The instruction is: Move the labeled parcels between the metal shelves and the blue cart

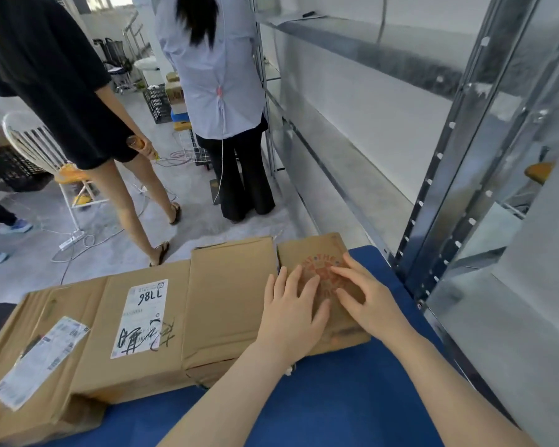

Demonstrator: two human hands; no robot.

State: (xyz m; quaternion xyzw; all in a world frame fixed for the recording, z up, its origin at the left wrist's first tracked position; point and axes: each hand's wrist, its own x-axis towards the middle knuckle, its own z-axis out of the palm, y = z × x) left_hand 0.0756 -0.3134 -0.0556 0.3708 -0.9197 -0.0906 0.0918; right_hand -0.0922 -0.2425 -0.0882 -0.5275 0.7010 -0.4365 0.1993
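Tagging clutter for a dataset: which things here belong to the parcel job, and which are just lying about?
Job: red-printed parcel under the left hand and right hand; labelled parcel; blue cart; metal shelves.
Lying about: white chair; black crate; power strip with cables on the floor.

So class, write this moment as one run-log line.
left hand: flat on small box | right hand: touching it | small box: on blue cart, beside labeled boxes | metal shelves: alongside

Grey concrete floor [207, 227] strewn with cables [91, 241]; white chair [29, 137], black crate [157, 103] beyond
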